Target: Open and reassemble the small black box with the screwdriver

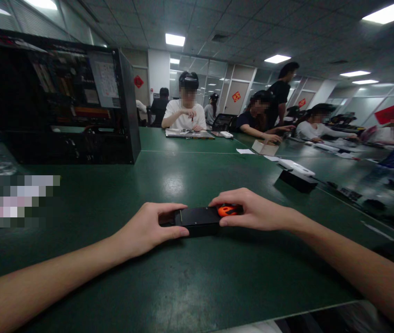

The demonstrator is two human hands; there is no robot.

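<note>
A flat black rectangular device (197, 219) lies on the green surface (190, 282), its long axis running left to right. The left hand (148, 229) has its fingers clamped on the left end; the right hand (252, 212) pinches the right end beside an orange part (227, 210). It looks rigid, light and smooth, best gripped by its short ends.

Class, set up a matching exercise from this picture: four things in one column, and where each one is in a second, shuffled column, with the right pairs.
Things:
1. left hand
2. right hand
3. open computer case
4. small cardboard box

Places:
A. far left of the green table, standing upright
B. on the orange part of the black device
C. far right, beside seated co-workers
D. gripping the black device's left end

Pairs: 1-D, 2-B, 3-A, 4-C
</note>
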